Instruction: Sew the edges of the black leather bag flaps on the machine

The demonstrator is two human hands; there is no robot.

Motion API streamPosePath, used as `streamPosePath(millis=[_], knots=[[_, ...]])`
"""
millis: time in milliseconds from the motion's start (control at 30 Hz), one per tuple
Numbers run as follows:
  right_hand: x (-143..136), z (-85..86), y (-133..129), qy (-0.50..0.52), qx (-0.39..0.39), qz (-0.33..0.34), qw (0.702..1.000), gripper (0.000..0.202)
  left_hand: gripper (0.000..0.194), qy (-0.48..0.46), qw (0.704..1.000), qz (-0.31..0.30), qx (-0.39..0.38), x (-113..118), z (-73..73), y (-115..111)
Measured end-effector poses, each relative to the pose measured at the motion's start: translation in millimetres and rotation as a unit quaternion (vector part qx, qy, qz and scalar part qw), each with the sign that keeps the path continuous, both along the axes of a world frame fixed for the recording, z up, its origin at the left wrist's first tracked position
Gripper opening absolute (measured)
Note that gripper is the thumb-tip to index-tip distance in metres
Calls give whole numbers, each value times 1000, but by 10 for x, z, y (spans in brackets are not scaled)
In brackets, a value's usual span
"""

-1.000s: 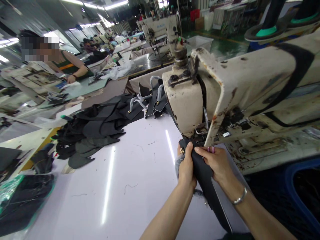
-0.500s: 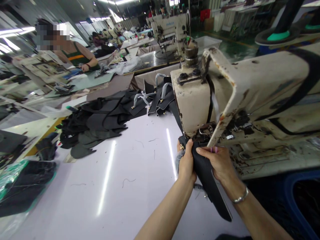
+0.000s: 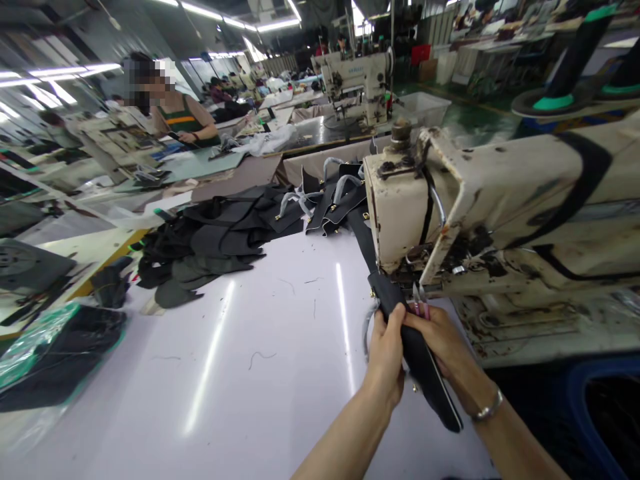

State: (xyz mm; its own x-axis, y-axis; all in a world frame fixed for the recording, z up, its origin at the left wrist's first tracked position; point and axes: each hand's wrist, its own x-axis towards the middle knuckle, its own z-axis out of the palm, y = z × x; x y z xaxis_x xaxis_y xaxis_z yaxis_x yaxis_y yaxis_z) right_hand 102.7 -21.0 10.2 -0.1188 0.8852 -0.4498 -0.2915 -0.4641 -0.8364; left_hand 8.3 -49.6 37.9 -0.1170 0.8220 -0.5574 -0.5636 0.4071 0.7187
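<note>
A long black leather-like panel [image 3: 419, 357], pale along one edge, runs down from under the head of a sewing machine [image 3: 400, 213]. My left hand [image 3: 386, 350] is closed around its middle, thumb on top. Closed against the same panel from the right, my right hand [image 3: 445, 333] also carries small thread snips [image 3: 421, 303] with pink handles, their blades pointing up toward the machine. A grey wrapped handle [image 3: 367, 330] with gold fittings hangs at the panel's left side. The needle area is partly hidden behind the machine head.
Dark cut pieces [image 3: 215, 230] are heaped on the white table [image 3: 280, 400]. Behind the machine lie black panels with grey handles [image 3: 345, 193]. A plastic-wrapped bundle [image 3: 65, 353] sits at left, a blue bin [image 3: 580, 400] at lower right. Across the way, a person [image 3: 185, 123] works.
Both hands have shifted down and away from the machine head, my left hand sliding lower on the panel. The snips' blades now show above my right hand. The view has turned slightly left.
</note>
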Motion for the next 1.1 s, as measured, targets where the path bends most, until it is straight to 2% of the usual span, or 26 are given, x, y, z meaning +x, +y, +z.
streamPosePath(millis=[100,167,233,300,333,400,467,567,700,767,900,1000,1100], knots=[[-14,-31,-16,4,-8,-10,1000,36,45,88,993,-59,52,-188,181,-432],[-19,-44,-19,14,-20,-15,1000,38,28,194,969,-74,134,-382,206,-669],[-28,-38,-26,35,-29,-17,999,42,23,299,926,19,228,-561,113,-782],[-42,-20,-43,57,-31,-15,998,44,16,360,891,111,252,-674,-72,-757],[-50,-11,-54,66,-30,-13,997,44,20,354,900,112,229,-697,-180,-706],[-67,-7,-79,76,-27,-9,997,43,40,264,951,21,160,-684,-372,-579],[-78,-30,-95,70,-23,-11,997,42,58,150,979,-71,116,-624,-488,-474],[-70,-90,-90,20,-1,-23,1000,40,71,67,986,-116,100,-542,-500,-399],[-32,-101,-55,-127,72,-33,989,30,60,25,980,-174,90,-494,-428,-334],[-16,-66,-46,-174,92,-27,980,27,55,-8,980,-183,84,-461,-437,-286],[5,-26,-60,-199,101,-26,974,25,49,-41,990,-129,47,-392,-517,-191],[34,-71,-99,-187,71,-28,979,26,50,-38,993,-106,31,-396,-547,-137],[78,-115,-156,-141,29,-29,989,34,56,-44,992,-115,35,-443,-537,-98]])
